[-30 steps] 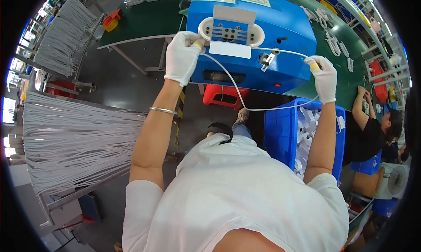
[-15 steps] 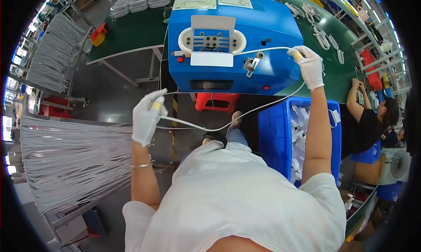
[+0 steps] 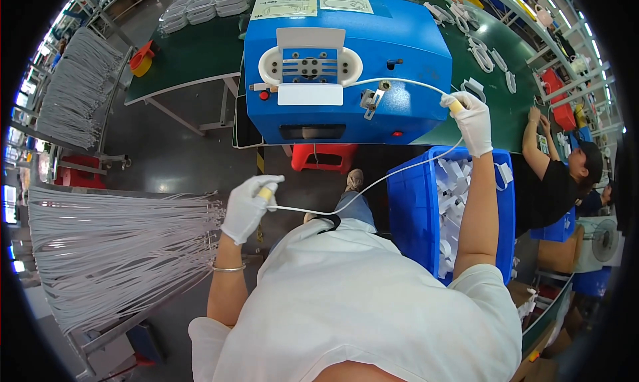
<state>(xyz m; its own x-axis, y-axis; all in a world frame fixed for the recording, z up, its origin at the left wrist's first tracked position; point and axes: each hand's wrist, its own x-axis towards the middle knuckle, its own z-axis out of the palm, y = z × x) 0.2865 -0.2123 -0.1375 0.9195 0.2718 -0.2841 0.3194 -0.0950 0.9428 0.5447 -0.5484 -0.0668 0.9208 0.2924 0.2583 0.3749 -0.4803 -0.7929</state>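
Observation:
A white cable (image 3: 393,171) runs between my two gloved hands and up to a blue winding machine (image 3: 346,36). My left hand (image 3: 249,207), low and left of the machine, pinches the cable close to one end. Beside the machine's right side, my right hand (image 3: 469,121) has its fingers closed round the cable. From there the cable goes left to the white oval winding head (image 3: 310,66), where several loops' worth of space is framed by two white flaps. A plug (image 3: 259,87) pokes out at the head's lower left. Yellowish covers wrap a finger on each glove.
A rack of long white cables (image 3: 120,249) stands at the left, another (image 3: 80,89) behind it. On the right a blue bin (image 3: 416,209) holds white pieces. Coiled cables (image 3: 482,54) lie on the green table (image 3: 509,109). A co-worker (image 3: 559,182) sits at the far right.
My left hand has moved right and down, drawing the cable's free end along with it. My right hand stays by the machine, still on the cable, slightly lower in view.

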